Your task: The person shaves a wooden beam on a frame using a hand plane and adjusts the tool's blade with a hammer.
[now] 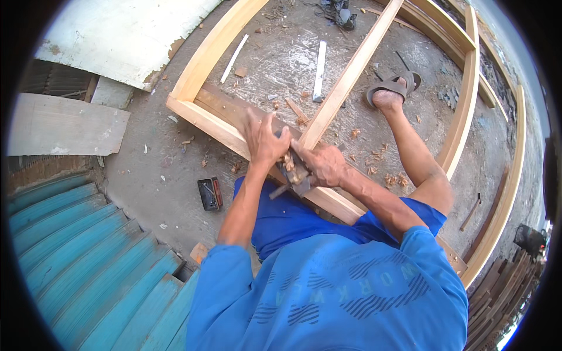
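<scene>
A wooden hand plane point(297, 175) lies across the near rail of a pale timber frame point(213, 130), with curled shavings sitting on it. My right hand point(325, 165) is closed around the plane's right side. On its far left part my left hand point(263, 140) is pressed, thumb toward the shavings; its fingertips are slightly blurred and partly hidden. The frame rests low over the ground between my legs, with a middle bar point(351, 73) meeting the near rail just beyond my right hand.
Left of the frame lie a small black tray point(209, 194) with a red item, turquoise slatted panels point(88, 263) and a pale board point(67, 124). Shavings point(398, 178) and white strips point(319, 71) are scattered inside the frame. A hammer-like tool point(470, 212) and more timber lie at right.
</scene>
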Tool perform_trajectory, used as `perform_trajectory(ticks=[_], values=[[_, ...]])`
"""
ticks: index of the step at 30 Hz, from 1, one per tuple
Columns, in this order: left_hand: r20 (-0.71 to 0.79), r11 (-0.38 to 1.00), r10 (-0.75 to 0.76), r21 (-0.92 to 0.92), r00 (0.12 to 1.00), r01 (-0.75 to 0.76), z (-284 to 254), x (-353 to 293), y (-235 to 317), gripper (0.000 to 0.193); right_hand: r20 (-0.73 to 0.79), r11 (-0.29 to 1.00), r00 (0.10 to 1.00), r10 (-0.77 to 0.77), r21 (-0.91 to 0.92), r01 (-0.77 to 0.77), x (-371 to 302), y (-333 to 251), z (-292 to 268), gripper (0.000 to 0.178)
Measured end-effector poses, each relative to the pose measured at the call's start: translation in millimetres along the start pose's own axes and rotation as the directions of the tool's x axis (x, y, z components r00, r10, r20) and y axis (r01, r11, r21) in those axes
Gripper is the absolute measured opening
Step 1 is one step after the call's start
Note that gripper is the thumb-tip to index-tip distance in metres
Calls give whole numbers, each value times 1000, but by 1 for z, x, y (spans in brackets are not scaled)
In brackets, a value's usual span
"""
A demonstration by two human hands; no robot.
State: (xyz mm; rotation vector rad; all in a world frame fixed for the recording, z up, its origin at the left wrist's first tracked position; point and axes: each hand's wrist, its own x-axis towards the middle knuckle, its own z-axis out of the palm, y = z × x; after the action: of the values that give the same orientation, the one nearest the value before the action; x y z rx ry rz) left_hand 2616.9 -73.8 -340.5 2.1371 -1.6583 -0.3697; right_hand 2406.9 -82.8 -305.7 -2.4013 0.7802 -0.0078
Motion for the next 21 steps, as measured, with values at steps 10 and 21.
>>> perform_trajectory(ticks=[10, 21], values=[[-39, 978, -207, -27, 978, 206, 33, -112, 31, 51, -87, 995, 994, 61, -69, -67, -82, -29, 52, 88], [-163, 961, -278, -44, 947, 275, -48, 63, -95, 67, -333, 999, 942, -49, -35, 39, 121, -56, 15, 102]])
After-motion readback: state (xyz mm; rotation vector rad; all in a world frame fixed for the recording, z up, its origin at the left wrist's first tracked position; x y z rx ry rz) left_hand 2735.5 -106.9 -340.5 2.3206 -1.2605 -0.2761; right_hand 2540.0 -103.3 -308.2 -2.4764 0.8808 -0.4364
